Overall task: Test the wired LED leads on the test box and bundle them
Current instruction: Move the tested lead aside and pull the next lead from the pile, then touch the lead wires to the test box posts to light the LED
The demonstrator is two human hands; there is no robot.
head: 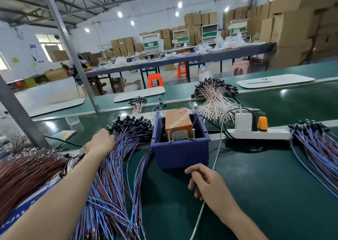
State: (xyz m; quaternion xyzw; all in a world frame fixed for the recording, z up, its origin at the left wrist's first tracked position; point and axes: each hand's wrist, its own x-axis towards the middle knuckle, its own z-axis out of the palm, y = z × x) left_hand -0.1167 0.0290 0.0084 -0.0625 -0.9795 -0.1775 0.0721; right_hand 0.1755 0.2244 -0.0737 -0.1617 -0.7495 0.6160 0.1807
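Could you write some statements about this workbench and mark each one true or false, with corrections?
1. The left hand touches the blue and brown wires. True.
2. The orange box stands inside the blue bin. True.
3. The power strip has nothing plugged in. False: a white charger and an orange plug sit in it.
4. The right hand touches the orange box. False: it is over the green belt, in front of the bin.

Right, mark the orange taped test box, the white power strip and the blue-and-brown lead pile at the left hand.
Orange taped test box (180,128): head view, front face.
White power strip (274,135): head view, bare right end.
Blue-and-brown lead pile (113,175): head view, mid-length of wires.
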